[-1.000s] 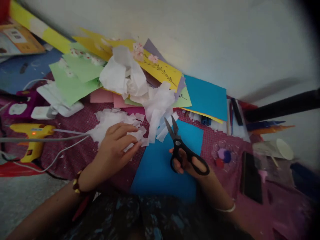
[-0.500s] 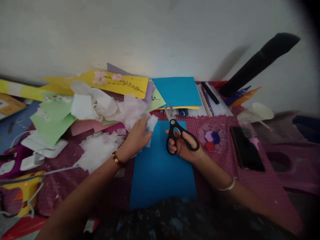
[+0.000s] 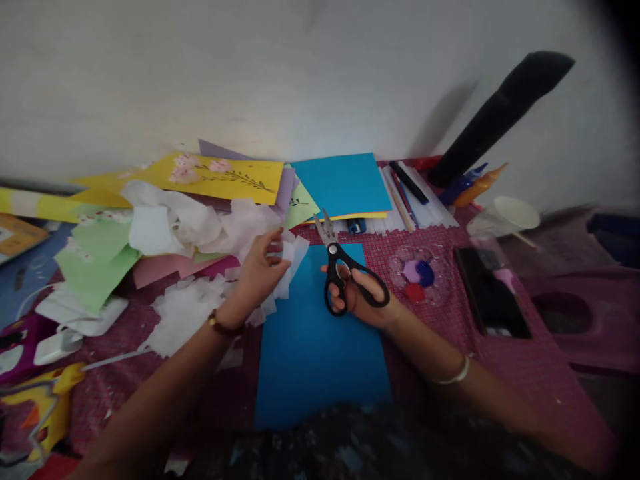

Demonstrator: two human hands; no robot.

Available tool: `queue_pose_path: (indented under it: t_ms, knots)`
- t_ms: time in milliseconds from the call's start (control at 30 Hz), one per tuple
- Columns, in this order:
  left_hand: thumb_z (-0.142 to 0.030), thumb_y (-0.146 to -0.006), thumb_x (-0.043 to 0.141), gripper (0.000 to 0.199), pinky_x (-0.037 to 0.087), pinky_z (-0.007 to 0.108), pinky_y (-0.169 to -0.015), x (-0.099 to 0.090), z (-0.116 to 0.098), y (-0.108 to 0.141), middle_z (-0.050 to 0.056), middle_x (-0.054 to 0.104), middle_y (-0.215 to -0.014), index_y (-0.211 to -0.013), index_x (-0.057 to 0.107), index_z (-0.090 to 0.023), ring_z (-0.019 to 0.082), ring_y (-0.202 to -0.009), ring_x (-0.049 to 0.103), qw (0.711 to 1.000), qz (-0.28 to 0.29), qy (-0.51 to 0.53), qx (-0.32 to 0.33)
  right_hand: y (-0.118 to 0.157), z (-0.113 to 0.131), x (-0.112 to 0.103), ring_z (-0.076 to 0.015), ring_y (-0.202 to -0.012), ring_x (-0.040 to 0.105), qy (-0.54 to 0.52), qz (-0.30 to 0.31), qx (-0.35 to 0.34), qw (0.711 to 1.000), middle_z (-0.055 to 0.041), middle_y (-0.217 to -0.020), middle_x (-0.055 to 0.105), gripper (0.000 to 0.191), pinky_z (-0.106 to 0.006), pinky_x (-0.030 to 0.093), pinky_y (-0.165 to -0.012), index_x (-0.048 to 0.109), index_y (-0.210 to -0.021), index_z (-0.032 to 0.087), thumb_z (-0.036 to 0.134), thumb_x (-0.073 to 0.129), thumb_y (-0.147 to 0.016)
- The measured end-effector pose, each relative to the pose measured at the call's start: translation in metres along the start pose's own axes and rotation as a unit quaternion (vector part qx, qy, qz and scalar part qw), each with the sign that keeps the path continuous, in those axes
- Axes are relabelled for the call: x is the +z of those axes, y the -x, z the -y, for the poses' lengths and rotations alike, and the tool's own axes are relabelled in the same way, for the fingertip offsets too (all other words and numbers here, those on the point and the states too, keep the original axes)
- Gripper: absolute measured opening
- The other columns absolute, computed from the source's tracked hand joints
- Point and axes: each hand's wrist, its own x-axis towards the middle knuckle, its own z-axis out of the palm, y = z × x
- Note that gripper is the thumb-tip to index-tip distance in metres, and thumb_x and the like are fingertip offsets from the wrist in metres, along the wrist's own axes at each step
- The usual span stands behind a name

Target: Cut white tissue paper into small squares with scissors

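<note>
My right hand [image 3: 370,303] holds black-handled scissors [image 3: 333,249], its fingers through the loops. The blades point away from me, slightly parted, above a blue sheet of paper [image 3: 323,353]. Just left of them, my left hand [image 3: 263,270] hovers with curved fingers apart, and no paper is gripped in it. Thin white paper pieces [image 3: 286,283] lie beside its fingertips, partly over the sheet's upper left edge. A heap of cut white paper [image 3: 183,310] rests to the left of that wrist.
Crumpled white tissue [image 3: 173,223] and yellow cards [image 3: 250,177] pile up along the wall. On the right are a paint palette [image 3: 420,273], a phone [image 3: 493,293], a cup [image 3: 510,217] and a tall black tube [image 3: 500,120]. A yellow glue gun [image 3: 55,407] lies far left.
My left hand has let go of a folded white paper strip; its fingers have parted and the pieces lie spread beside it. My right hand still holds the scissors. The view has shifted slightly.
</note>
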Motion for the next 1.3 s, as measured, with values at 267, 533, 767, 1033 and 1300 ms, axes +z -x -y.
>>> queue_pose_path:
  t_ms: [267, 533, 767, 1033, 1300]
  knots:
    - [-0.014, -0.071, 0.079, 0.066, 0.054, 0.021, -0.072, -0.091, -0.033, 0.104, 0.006, 0.068, -0.102, -0.131, 0.053, -0.024, 0.016, -0.098, 0.064, 0.962, -0.119, 0.23, -0.084, 0.023, -0.004, 0.019, -0.021, -0.088, 0.059, 0.373, 0.134, 0.081, 0.915, -0.0094, -0.104, 0.06, 0.069, -0.035, 0.048, -0.079, 0.043, -0.142, 0.024, 0.056, 0.065, -0.085]
    - [-0.012, -0.074, 0.075, 0.071, 0.055, 0.02, -0.069, -0.116, -0.016, 0.172, 0.008, 0.055, -0.14, -0.136, 0.051, -0.035, 0.026, -0.125, 0.055, 0.971, -0.138, 0.182, -0.071, -0.006, -0.003, 0.086, -0.0247, -0.092, 0.059, 0.507, 0.253, 0.223, 0.793, -0.0116, -0.11, 0.062, 0.074, -0.039, 0.049, -0.082, 0.047, -0.141, 0.019, 0.048, 0.071, -0.078]
    - [-0.018, -0.073, 0.072, 0.071, 0.057, 0.027, -0.068, -0.119, 0.004, 0.18, 0.006, 0.069, -0.105, -0.139, 0.048, -0.026, 0.018, -0.088, 0.068, 0.958, -0.114, 0.195, -0.179, -0.034, -0.01, 0.106, -0.0216, -0.083, 0.058, 0.544, 0.26, 0.235, 0.763, -0.0075, -0.098, 0.063, 0.071, -0.034, 0.049, -0.072, 0.051, -0.137, 0.016, 0.043, 0.074, -0.075]
    - [-0.022, -0.071, 0.074, 0.063, 0.048, 0.022, -0.057, -0.12, 0.01, 0.175, -0.001, 0.067, -0.073, -0.131, 0.055, -0.021, 0.011, -0.064, 0.061, 0.944, -0.135, 0.217, -0.208, -0.041, -0.015, 0.108, -0.0212, -0.081, 0.056, 0.558, 0.242, 0.253, 0.752, -0.0041, -0.096, 0.064, 0.061, -0.035, 0.047, -0.072, 0.057, -0.133, 0.023, 0.035, 0.076, -0.076]
    - [-0.021, -0.075, 0.068, 0.061, 0.042, 0.022, -0.056, -0.12, 0.004, 0.167, -0.004, 0.059, -0.068, -0.133, 0.052, -0.017, 0.01, -0.059, 0.054, 0.951, -0.122, 0.198, -0.201, -0.041, -0.014, 0.104, -0.0214, -0.083, 0.055, 0.539, 0.239, 0.264, 0.763, -0.0044, -0.099, 0.065, 0.058, -0.034, 0.044, -0.073, 0.059, -0.131, 0.023, 0.041, 0.075, -0.078]
